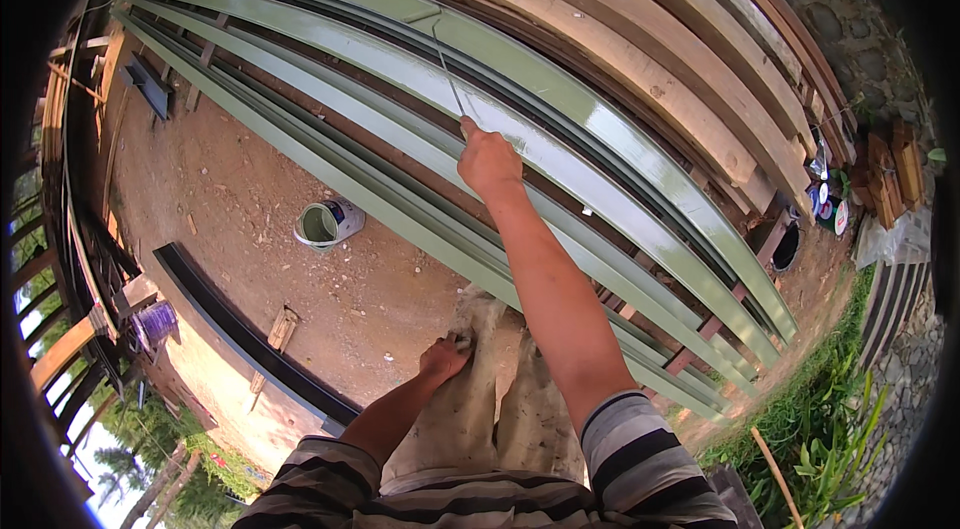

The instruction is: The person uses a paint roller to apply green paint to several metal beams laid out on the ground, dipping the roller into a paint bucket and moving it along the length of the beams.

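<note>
My right hand [490, 161] is closed around the handle of a paint roller and reaches out over the long steel beams. The thin wire frame of the paint roller [447, 69] runs away from my fist. Its green-coated head lies against the farthest beam [480, 41], which is green along most of its length, with bare grey and an orange-brown streak toward its left end. Nearer to me lie several more green beams [390, 134], some shiny. My left hand [445, 357] rests by my trouser knee with curled fingers; anything inside them is too small to make out.
A paint bucket [350, 219] with green paint inside stands on the dirt to the left. Below it lies a dark unpainted beam [240, 339]. Timber planks [640, 69] are stacked beyond the green beams. Several cans [826, 207] stand at the right, near plants [810, 439].
</note>
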